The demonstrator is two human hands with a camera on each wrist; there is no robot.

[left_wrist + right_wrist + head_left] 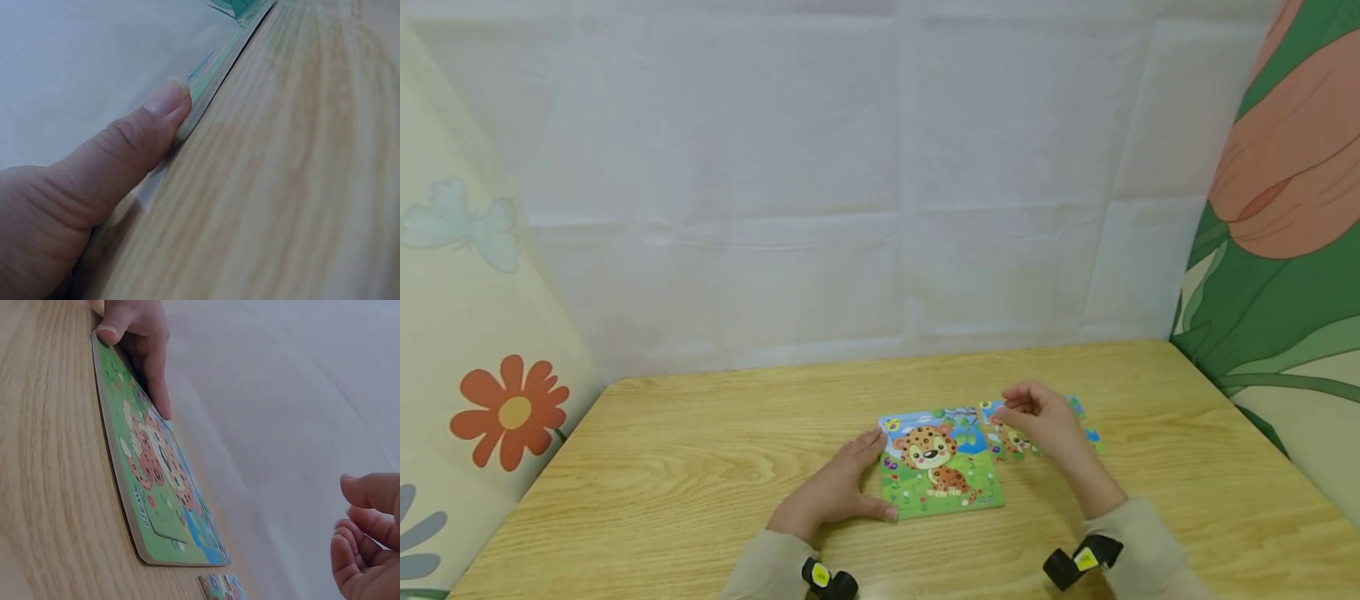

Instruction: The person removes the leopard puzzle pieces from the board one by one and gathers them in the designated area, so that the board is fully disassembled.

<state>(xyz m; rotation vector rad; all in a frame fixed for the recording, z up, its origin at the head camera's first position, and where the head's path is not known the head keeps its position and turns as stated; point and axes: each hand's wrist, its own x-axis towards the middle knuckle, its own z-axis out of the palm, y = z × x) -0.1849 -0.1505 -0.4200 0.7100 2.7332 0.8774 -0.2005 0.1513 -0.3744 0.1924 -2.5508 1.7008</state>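
A square puzzle board (930, 463) with a spotted leopard cub picture lies flat on the table. My left hand (842, 483) rests along its left edge, thumb at the near left corner and fingers farther up. The left wrist view shows the thumb (150, 119) touching the board's edge (215, 81). Over a group of puzzle pieces (1015, 442) on the right hovers my right hand (1041, 421), partly hiding them. In the right wrist view that hand's fingers (369, 494) are loosely bent, with thumb and forefinger apart and nothing visible between them.
Blue and green pieces (1092, 435) show beyond my right hand. The wooden table (700, 467) extends around the board. A white cloth (775, 208) hangs behind it, with flower-printed panels (511, 412) at both sides. Each wrist wears a black camera (1078, 562).
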